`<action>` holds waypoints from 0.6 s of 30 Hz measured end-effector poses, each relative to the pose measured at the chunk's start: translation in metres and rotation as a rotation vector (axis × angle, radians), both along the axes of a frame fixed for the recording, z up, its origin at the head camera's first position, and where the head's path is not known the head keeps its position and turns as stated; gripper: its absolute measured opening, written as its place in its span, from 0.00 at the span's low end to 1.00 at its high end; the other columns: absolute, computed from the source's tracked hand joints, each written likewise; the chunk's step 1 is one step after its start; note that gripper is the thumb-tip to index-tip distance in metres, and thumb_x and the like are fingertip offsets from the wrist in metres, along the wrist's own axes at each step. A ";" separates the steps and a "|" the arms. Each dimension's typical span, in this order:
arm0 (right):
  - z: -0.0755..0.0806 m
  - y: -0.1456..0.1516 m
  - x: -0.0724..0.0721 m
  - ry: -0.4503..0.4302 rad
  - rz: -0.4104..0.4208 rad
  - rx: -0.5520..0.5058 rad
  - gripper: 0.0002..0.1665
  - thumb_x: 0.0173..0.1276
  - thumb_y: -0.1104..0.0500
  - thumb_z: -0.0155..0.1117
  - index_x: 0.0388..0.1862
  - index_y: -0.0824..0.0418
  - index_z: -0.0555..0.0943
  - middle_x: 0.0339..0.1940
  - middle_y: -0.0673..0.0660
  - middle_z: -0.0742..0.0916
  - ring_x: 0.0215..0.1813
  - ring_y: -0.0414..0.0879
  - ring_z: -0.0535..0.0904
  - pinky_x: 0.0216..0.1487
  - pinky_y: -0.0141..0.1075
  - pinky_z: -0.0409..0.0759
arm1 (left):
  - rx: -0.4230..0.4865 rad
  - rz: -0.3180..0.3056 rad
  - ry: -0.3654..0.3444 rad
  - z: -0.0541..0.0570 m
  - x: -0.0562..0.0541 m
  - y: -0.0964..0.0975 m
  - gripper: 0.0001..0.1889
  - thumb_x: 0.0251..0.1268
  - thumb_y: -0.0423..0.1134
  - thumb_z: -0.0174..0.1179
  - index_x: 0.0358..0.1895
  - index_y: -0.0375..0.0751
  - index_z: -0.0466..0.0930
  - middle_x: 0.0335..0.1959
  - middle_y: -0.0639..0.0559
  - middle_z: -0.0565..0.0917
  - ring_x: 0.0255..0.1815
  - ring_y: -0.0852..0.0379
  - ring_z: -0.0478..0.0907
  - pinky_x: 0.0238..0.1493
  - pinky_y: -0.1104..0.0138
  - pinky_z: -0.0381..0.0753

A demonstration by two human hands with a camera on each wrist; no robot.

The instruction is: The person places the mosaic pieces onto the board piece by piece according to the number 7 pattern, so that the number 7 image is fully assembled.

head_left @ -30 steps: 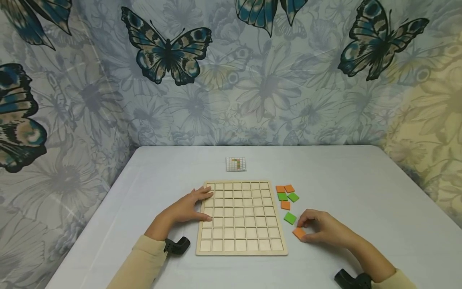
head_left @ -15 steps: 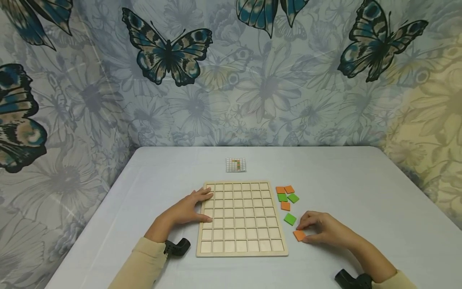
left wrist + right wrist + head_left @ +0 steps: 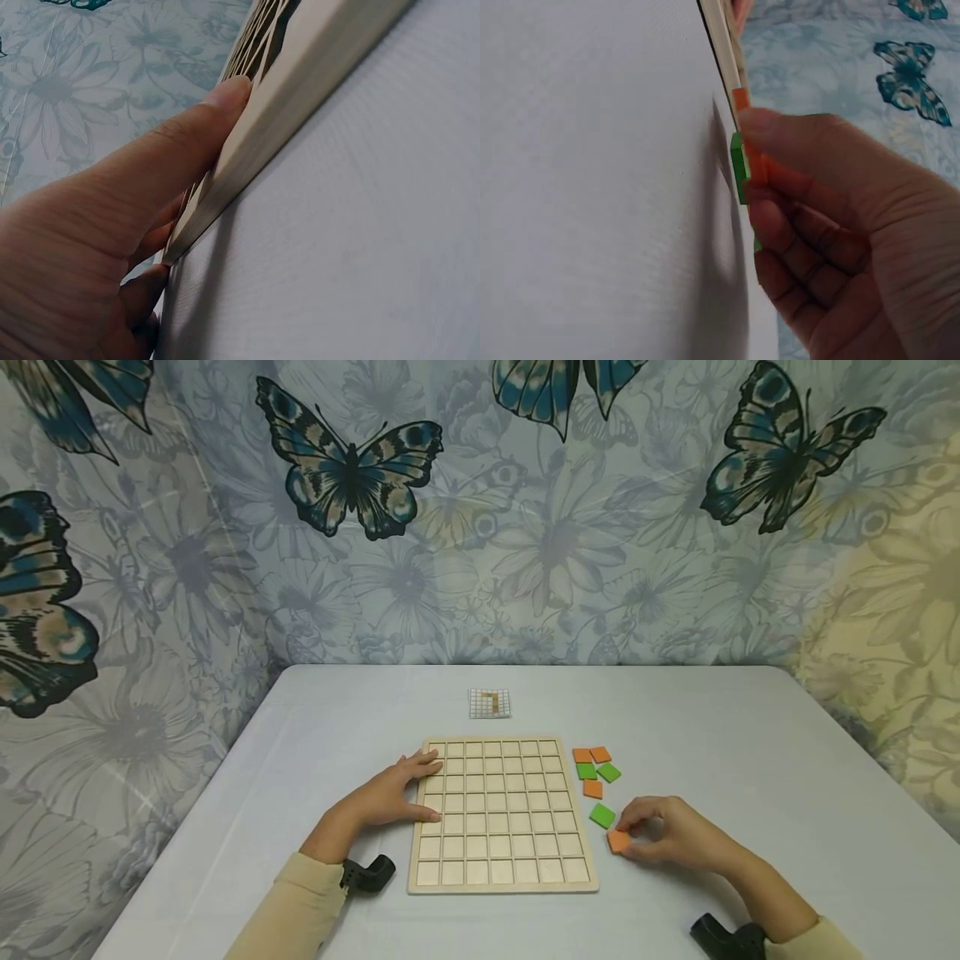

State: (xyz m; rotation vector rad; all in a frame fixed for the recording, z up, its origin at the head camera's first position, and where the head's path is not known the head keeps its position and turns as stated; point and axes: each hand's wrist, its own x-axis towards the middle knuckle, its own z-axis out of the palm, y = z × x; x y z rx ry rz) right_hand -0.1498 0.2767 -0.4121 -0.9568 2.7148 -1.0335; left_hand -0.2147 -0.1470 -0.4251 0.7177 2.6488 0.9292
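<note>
My right hand (image 3: pixel 671 833) pinches an orange square tile (image 3: pixel 618 842) between thumb and fingers, to the right of the wooden grid board (image 3: pixel 504 888). In the right wrist view, the orange tile (image 3: pixel 754 161) appears edge-on, lifted off the white surface, with a green tile (image 3: pixel 739 166) behind it. My left hand (image 3: pixel 390 789) rests on the board's left edge, thumb and fingers spread apart. In the left wrist view its thumb (image 3: pixel 187 131) lies along the rim of the board (image 3: pixel 259 124); the other fingers are partly hidden. No tiles show in the board's cells.
Beside the board's right edge lie several loose tiles, among them a green one (image 3: pixel 602 815) and an orange one (image 3: pixel 592 789). A small card with a coloured grid pattern (image 3: pixel 490 703) sits behind the board on the white table (image 3: pixel 375 702). A butterfly-patterned cloth surrounds the table.
My right hand has raised the orange tile slightly off the table, shifting it a little toward the board. My left hand stays where it was on the board's edge.
</note>
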 end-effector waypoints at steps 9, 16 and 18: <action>0.008 -0.021 -0.019 0.065 -0.018 0.023 0.09 0.54 0.54 0.73 0.34 0.51 0.83 0.33 0.41 0.83 0.34 0.35 0.76 0.38 0.31 0.78 | 0.006 0.004 -0.007 -0.001 -0.001 -0.001 0.44 0.45 0.55 0.70 0.69 0.47 0.64 0.75 0.50 0.54 0.75 0.35 0.40 0.71 0.40 0.45; 0.014 -0.041 -0.034 0.026 -0.051 0.042 0.11 0.54 0.55 0.72 0.36 0.54 0.84 0.33 0.44 0.84 0.36 0.38 0.76 0.39 0.33 0.79 | 0.003 -0.004 0.002 -0.002 -0.001 -0.002 0.44 0.45 0.56 0.70 0.69 0.47 0.64 0.75 0.50 0.54 0.75 0.36 0.41 0.72 0.42 0.45; 0.017 -0.048 -0.039 0.010 -0.056 0.033 0.10 0.54 0.56 0.72 0.36 0.56 0.84 0.31 0.44 0.84 0.34 0.40 0.76 0.37 0.34 0.78 | 0.003 -0.009 0.006 -0.002 -0.001 -0.002 0.44 0.45 0.56 0.70 0.69 0.47 0.64 0.75 0.50 0.55 0.75 0.37 0.41 0.73 0.42 0.44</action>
